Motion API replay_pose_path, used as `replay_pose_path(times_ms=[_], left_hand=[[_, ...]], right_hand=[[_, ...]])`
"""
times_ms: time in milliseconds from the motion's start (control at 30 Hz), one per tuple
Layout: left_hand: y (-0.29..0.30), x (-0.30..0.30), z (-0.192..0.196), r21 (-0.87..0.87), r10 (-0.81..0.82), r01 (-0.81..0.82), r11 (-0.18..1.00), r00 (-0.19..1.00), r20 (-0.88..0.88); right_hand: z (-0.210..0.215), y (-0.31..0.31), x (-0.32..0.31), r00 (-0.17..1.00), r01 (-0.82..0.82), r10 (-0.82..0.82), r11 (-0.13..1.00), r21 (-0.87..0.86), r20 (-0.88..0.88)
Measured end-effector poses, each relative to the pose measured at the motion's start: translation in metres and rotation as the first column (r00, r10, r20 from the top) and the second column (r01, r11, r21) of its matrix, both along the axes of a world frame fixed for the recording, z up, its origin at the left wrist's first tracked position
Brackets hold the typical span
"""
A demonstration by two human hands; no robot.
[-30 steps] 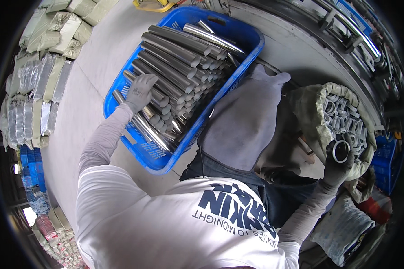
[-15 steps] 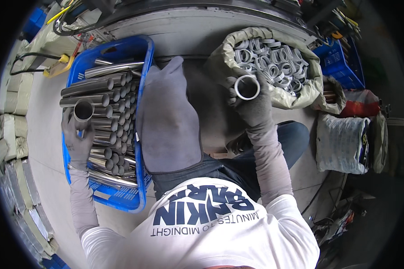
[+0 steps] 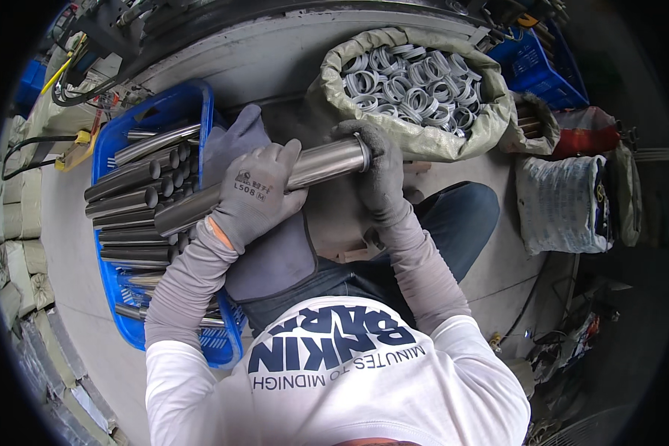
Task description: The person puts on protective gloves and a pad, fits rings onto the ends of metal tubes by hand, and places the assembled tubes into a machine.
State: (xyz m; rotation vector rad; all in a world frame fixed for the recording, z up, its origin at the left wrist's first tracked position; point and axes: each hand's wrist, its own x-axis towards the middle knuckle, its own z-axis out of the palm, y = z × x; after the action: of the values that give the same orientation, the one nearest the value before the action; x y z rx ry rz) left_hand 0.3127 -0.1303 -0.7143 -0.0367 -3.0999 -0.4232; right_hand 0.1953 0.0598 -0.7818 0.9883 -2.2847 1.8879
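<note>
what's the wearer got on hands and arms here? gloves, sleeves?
Both hands wear grey knit work gloves: left hand has small dark printed markings on the back and an orange cuff edge; right hand is darker grey. Long light-grey fitted sleeves run under a white printed T-shirt.

Both gloved hands held one steel tube [image 3: 275, 186] across the lap — the left hand [image 3: 256, 195] wrapped around its middle, the right hand [image 3: 375, 171] gripping the end, where a ring [image 3: 363, 152] sat. A blue crate [image 3: 119, 141] of similar tubes lay to the left; an open sack [image 3: 416, 134] of metal rings stood just beyond the right hand.
</note>
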Motion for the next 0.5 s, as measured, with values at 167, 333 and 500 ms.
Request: replay_pose_path(times_ms=[167,333,500], left_hand=[[0.000,-0.005,-0.003,-0.015,-0.047,0.046,0.999,0.999,-0.026],[0.008,-0.011,-0.002,-0.088,-0.027,0.032,0.996,0.998,0.061],[0.009,-0.011,-0.004,-0.097,-0.049,0.051,0.994,0.999,0.023]], right_hand=[[0.006,-0.002,0.001,0.997,0.063,-0.059,0.996,0.065,-0.055],[-0.008,-0.011,0.013,0.967,0.139,-0.111,0.984,-0.112,0.230],[-0.020,-0.018,0.007,0.859,0.152,-0.023,0.965,-0.212,0.511]])
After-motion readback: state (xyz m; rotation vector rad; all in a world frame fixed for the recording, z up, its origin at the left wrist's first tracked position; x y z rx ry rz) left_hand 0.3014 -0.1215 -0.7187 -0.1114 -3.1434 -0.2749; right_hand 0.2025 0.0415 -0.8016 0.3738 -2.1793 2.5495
